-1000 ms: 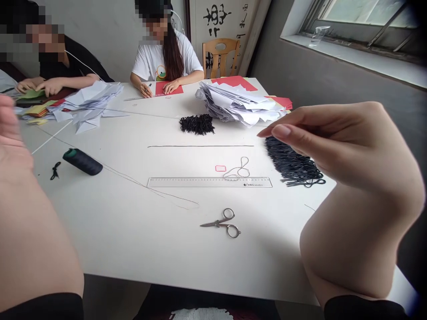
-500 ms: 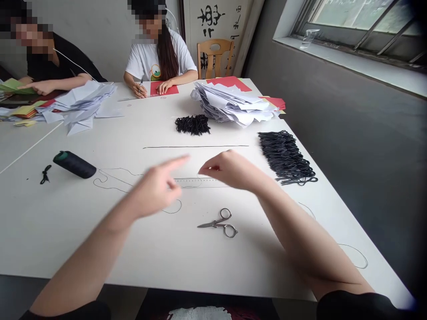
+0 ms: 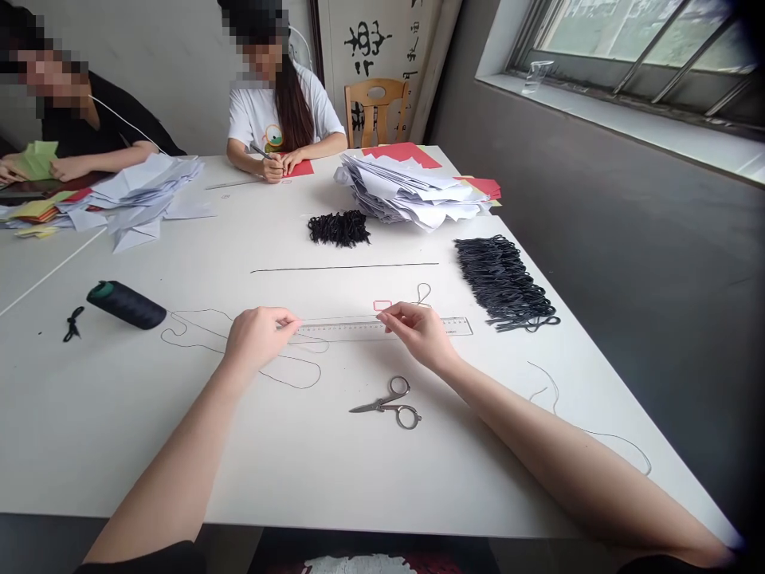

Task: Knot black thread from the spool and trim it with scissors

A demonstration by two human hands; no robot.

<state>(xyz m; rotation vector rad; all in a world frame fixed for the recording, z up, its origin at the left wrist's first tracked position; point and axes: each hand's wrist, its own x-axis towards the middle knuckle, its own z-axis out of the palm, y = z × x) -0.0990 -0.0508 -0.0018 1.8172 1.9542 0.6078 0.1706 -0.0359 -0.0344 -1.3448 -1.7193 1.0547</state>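
Over a clear ruler [image 3: 457, 326] on the white table, both my hands are closed in pinches. My left hand [image 3: 258, 335] grips a thin dark thread [image 3: 340, 318] near the ruler's left part. My right hand [image 3: 418, 331] pinches the same thread farther right, and the stretch between them looks straight. A small loop [image 3: 424, 292] of thread stands out behind my right fingers. Loose thread curls [image 3: 292, 387] lie below my left hand. At the left a black thread spool [image 3: 127, 304] rests on its side. Nearer me lie metal scissors [image 3: 388, 405], their blades pointing left.
A straight black cord [image 3: 343, 267] lies beyond the ruler. Black looped cords form a large row [image 3: 505, 279] at right and a smaller bundle [image 3: 339, 229] farther back. Paper stacks [image 3: 412, 191] stand behind. Two people sit across the table, one writing on red paper [image 3: 302, 167].
My left hand has gone from a pointing finger to a pinch on the thread. My right hand has moved slightly right and down, with the thread now drawn between both hands.
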